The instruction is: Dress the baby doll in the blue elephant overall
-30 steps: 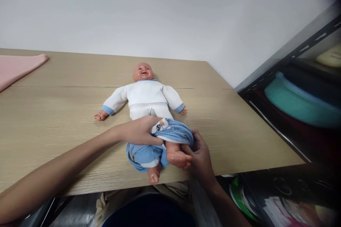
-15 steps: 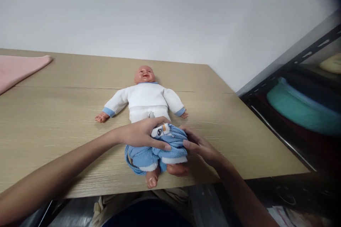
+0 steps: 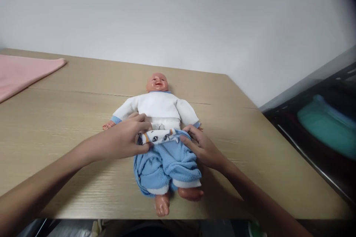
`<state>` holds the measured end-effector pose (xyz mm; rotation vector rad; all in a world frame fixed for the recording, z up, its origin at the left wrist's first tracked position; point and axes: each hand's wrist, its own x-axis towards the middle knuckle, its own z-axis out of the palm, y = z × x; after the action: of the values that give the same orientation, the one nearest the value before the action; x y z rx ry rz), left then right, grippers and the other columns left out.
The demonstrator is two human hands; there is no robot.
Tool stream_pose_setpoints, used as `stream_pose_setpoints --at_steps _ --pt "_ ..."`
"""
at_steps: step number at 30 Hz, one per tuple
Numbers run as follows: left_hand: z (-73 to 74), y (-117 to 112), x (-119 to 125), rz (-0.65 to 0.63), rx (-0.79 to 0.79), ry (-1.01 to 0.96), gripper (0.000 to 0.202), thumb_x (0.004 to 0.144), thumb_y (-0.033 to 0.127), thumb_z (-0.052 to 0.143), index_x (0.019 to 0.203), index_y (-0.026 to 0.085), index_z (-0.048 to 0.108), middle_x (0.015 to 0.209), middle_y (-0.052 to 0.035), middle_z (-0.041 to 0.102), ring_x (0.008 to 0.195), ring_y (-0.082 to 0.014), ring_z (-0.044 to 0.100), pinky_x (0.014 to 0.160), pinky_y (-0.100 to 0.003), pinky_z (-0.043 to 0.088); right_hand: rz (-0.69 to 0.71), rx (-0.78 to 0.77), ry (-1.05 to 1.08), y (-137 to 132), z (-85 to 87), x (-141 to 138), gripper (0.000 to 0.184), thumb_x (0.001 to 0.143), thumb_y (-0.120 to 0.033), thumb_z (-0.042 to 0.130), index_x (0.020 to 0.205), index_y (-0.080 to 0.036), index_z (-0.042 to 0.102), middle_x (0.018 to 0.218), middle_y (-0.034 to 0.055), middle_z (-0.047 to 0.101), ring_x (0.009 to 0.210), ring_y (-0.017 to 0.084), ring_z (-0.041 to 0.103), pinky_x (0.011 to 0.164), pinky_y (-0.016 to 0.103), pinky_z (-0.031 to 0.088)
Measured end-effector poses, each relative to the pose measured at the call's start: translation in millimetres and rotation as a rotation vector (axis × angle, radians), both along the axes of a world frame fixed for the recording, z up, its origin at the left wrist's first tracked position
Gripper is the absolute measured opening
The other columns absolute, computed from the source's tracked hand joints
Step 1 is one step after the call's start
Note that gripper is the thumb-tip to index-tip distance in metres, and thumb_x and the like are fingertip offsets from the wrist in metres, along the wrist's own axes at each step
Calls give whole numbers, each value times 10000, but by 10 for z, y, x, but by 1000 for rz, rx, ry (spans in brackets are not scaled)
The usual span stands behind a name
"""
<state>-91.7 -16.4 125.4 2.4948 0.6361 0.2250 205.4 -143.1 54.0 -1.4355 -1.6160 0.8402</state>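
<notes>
A baby doll (image 3: 158, 82) lies on its back on the wooden table, head toward the wall and feet toward me. It wears a white long-sleeved top (image 3: 158, 104) with blue cuffs and collar. Blue fleece trousers (image 3: 178, 159) with white hems cover its legs, and a white printed patch shows along the folded upper edge. My left hand (image 3: 129, 137) pinches that edge on the left side. My right hand (image 3: 204, 146) grips the same edge on the right. White cloth shows between top and trousers. Both doll feet stick out below the hems.
A pink cloth (image 3: 25, 72) lies at the table's far left. The wooden table (image 3: 83, 114) meets a pale wall behind the doll. To the right stands a dark shelf (image 3: 300, 140) holding a teal item (image 3: 325, 126), partly blurred.
The trousers' upper edge has been drawn up toward the doll's waist and spread wider. My left hand has shifted from the middle of the trousers to their left side. The camera view has moved.
</notes>
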Motion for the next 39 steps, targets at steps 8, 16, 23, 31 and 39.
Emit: stream_pose_setpoints --at_steps 8,16,23,31,39 --pt "-346 137 58 77 -40 -209 253 968 299 590 1192 227 681 1222 -77 736 1120 -301 664 999 -456 505 -53 87 -16 206 9 -59 251 1135 -515 654 1086 -271 620 968 29 676 900 245 649 830 384 510" --pt "-558 469 162 229 -409 -440 358 985 559 757 1085 219 705 1090 -37 706 962 -224 625 832 -340 459 -144 -18 204 481 -259 -151 427 1056 -690 673 1067 -275 576 831 -16 618 756 216 534 660 335 413" --pt "-560 450 147 197 -443 -474 357 1000 563 779 1026 221 679 987 -7 647 926 -202 589 820 -321 447 -128 205 -109 421 -26 -154 209 1059 -444 680 987 -250 650 984 54 652 929 263 601 852 406 474" --pt "-466 555 201 190 -354 -393 391 1061 627 680 1098 237 667 939 6 636 751 -167 511 676 -301 404 -69 65 64 755 106 -239 257 1090 -517 579 1015 -272 563 838 -19 576 774 217 531 725 353 434" --pt "-482 614 -62 5 -407 -213 366 999 574 770 1028 221 680 850 26 523 740 -164 474 659 -281 393 -41 -51 59 638 -93 -36 372 1057 -643 685 1027 -273 708 967 28 733 917 267 670 825 378 551"
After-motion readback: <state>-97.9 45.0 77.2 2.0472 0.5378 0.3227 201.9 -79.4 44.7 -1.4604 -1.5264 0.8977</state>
